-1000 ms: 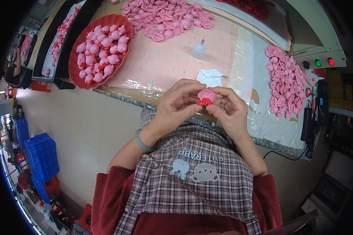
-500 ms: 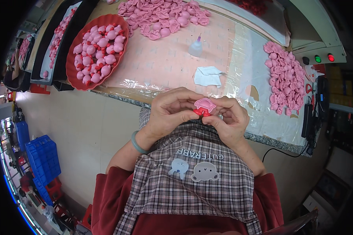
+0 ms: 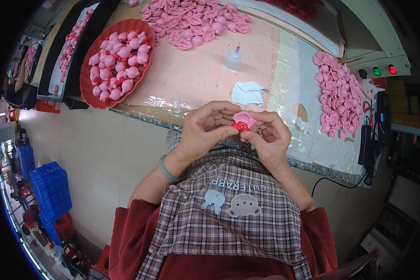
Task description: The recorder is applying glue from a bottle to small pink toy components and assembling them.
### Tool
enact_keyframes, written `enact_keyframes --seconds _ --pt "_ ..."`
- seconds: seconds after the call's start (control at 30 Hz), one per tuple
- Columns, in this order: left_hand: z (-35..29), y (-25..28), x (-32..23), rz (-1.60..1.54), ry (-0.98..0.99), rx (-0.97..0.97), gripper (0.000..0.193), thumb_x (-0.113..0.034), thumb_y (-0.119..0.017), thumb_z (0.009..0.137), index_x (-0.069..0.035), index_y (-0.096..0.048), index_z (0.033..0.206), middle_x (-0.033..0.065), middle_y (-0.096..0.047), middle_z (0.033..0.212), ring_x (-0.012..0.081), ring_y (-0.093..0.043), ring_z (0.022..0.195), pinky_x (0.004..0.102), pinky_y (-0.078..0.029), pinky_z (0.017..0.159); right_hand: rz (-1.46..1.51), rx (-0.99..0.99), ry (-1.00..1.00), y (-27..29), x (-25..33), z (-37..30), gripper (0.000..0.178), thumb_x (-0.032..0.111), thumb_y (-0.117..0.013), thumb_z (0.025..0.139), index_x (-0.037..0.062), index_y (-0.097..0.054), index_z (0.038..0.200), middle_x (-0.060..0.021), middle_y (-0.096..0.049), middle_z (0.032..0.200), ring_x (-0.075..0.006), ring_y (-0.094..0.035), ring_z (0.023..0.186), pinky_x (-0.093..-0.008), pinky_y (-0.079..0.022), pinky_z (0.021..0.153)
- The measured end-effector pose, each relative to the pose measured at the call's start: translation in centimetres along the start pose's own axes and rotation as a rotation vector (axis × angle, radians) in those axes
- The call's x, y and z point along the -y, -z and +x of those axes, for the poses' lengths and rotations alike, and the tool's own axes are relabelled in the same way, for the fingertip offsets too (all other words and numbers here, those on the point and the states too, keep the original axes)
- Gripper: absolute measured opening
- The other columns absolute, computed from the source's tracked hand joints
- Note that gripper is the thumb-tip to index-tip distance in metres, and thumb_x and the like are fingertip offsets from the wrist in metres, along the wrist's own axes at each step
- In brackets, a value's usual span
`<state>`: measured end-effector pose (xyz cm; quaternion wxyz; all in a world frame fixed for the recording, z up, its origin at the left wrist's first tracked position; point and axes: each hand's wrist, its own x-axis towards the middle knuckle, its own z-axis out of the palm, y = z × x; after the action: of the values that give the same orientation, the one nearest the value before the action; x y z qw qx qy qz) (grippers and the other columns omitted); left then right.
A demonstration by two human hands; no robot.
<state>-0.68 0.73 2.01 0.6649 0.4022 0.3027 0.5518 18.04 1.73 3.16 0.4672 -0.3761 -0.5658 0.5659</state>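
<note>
A small toy figure [image 3: 244,120], a pink shell-like head piece above a red body piece, is pinched between my two hands over the table's near edge. My left hand [image 3: 204,127] grips it from the left, its thumb against the red piece. From the right, my right hand [image 3: 271,135] holds it with thumb and fingers closed on its side. The hollow of the pink piece shows; the fingers cover part of the figure's edges. A folded white cloth [image 3: 247,93] lies just beyond my hands, and a squeeze bottle with a thin purple-based needle tip [image 3: 234,59] stands farther back.
A red scalloped bowl [image 3: 85,88] of pink-and-red figures sits at the table's left edge. Pink pieces are heaped at the back [image 3: 196,23] and at the right [image 3: 338,95]. Beside the right heap run a black power strip [image 3: 363,144] and cables. Blue crates [image 3: 51,191] stand on the floor.
Both hands have shifted slightly up and toward the table with the toy figure. Its pink piece is tilted a little differently, showing more of the hollow.
</note>
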Motion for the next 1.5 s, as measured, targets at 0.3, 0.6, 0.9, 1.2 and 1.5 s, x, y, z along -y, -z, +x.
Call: enact_keyframes --seconds 0.3,0.6,0.9,1.2,1.5 --pt "0.3 0.3 1.2 -0.286 0.071 0.011 0.048 -0.004 -0.070 0.087 0.003 -0.050 0.130 0.0140 -0.059 0.124 0.0216 -0.060 0.114 0.0344 -0.050 0.098 -0.199 0.064 0.144 1.3 -0.8 2.1 0.042 0.006 -0.083 0.073 0.0005 -0.067 0.111 -0.0005 -0.054 0.089 -0.0086 -0.047 0.076 -0.0210 -0.039 0.068" --pt "0.1 1.5 1.0 -0.350 0.093 -0.049 0.052 -0.008 -0.067 0.089 0.000 -0.047 0.136 0.0168 -0.059 0.127 0.0234 -0.062 0.112 0.0327 -0.051 0.096 -0.372 0.274 0.112 0.9 1.2 4.8 0.047 0.008 -0.081 0.073 0.0025 -0.066 0.117 -0.0007 -0.054 0.091 -0.0112 -0.050 0.081 -0.0230 -0.042 0.071" --pt "0.6 2.0 0.4 -0.359 0.094 -0.034 0.044 -0.009 -0.064 0.091 -0.001 -0.052 0.133 0.0229 -0.056 0.132 0.0266 -0.065 0.106 0.0289 -0.055 0.088 -0.613 -0.046 0.118 0.3 -1.6 11.9 0.048 0.005 -0.072 0.082 0.0022 -0.057 0.127 -0.0081 -0.064 0.113 -0.0162 -0.061 0.104 -0.0277 -0.050 0.082" --pt "0.3 1.7 0.4 -0.350 0.127 -0.018 0.045 -0.009 -0.063 0.092 0.000 -0.050 0.134 0.0238 -0.054 0.133 0.0287 -0.065 0.107 0.0303 -0.055 0.090 -0.154 0.009 0.015 0.8 -0.8 11.5 0.031 0.005 -0.062 0.092 -0.0027 -0.056 0.121 -0.0106 -0.061 0.118 -0.0155 -0.060 0.103 -0.0309 -0.052 0.088" --pt "0.1 0.8 0.0 -0.371 0.119 0.042 0.047 -0.010 -0.062 0.093 0.000 -0.049 0.137 0.0224 -0.055 0.134 0.0289 -0.064 0.109 0.0337 -0.054 0.093 -0.009 0.116 -0.025 4.0 3.4 5.5 0.039 0.001 -0.067 0.087 -0.0042 -0.057 0.125 -0.0096 -0.061 0.107 -0.0144 -0.061 0.090 -0.0242 -0.051 0.078"
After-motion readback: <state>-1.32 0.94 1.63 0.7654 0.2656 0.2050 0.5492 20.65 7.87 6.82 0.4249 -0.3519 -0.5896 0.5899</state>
